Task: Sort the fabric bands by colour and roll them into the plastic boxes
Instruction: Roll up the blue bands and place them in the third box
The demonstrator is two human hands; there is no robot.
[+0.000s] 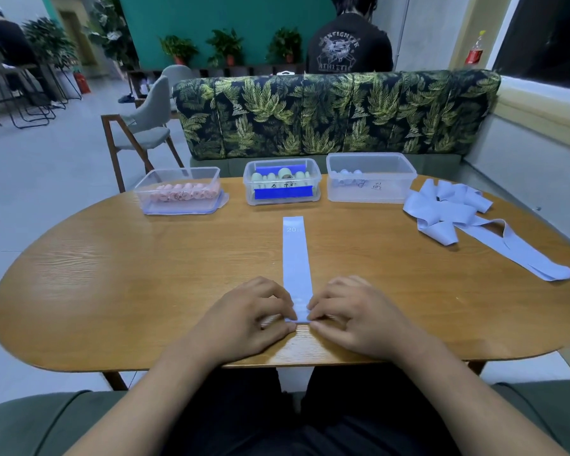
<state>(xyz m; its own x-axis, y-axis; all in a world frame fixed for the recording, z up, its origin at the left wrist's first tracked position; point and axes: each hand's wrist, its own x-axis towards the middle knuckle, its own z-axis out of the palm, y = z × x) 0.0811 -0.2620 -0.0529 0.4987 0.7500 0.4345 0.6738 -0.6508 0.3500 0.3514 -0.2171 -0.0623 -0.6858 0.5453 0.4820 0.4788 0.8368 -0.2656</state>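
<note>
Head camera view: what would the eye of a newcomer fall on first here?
The long blue band lies straight down the middle of the wooden table, its near end pinched by the left hand and the right hand. At the far edge stand three clear boxes: the left box holds pink rolls, the middle box pale green, the right box a few blue. A loose heap of blue bands lies right of them.

Left hand (252,312), right hand (354,315): fingers pinched.
</note>
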